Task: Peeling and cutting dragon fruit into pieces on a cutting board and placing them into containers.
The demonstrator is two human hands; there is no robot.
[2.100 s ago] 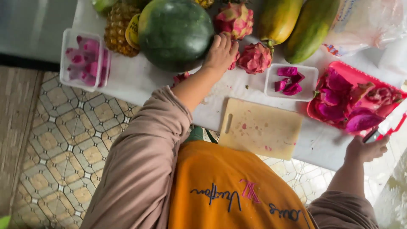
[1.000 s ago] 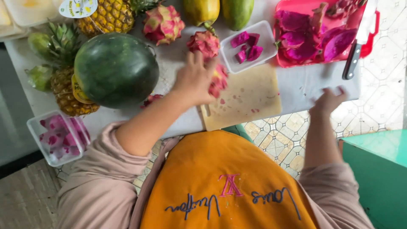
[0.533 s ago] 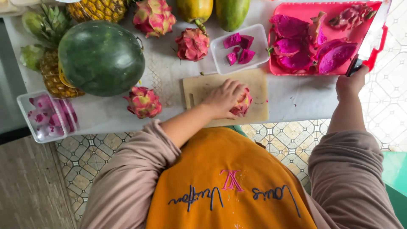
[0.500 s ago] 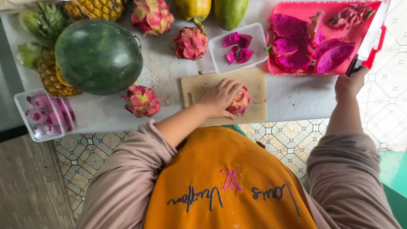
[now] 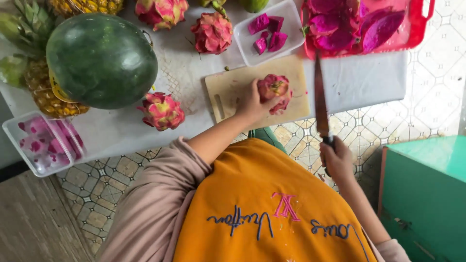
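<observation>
My left hand (image 5: pixel 253 103) presses a pink dragon fruit (image 5: pixel 274 89) down on the small wooden cutting board (image 5: pixel 228 87). My right hand (image 5: pixel 337 160) grips the dark handle of a long knife (image 5: pixel 320 94); its blade points away from me, over the white table, just right of the board. A white tray (image 5: pixel 248 46) with several magenta fruit pieces sits behind the board. A red tray (image 5: pixel 412 29) full of magenta peels stands at the far right.
A big green watermelon (image 5: pixel 101 59), pineapples (image 5: pixel 39 92) and three more dragon fruits (image 5: pixel 161 110) lie on the white table (image 5: pixel 359 82). A clear lidded box (image 5: pixel 41 143) of cut fruit sits at the left edge. A green cabinet (image 5: pixel 427 194) stands to my right on the tiled floor.
My left hand carried a dragon fruit from the back of the table onto the cutting board. My right hand took the knife from beside the red tray and drew it toward me.
</observation>
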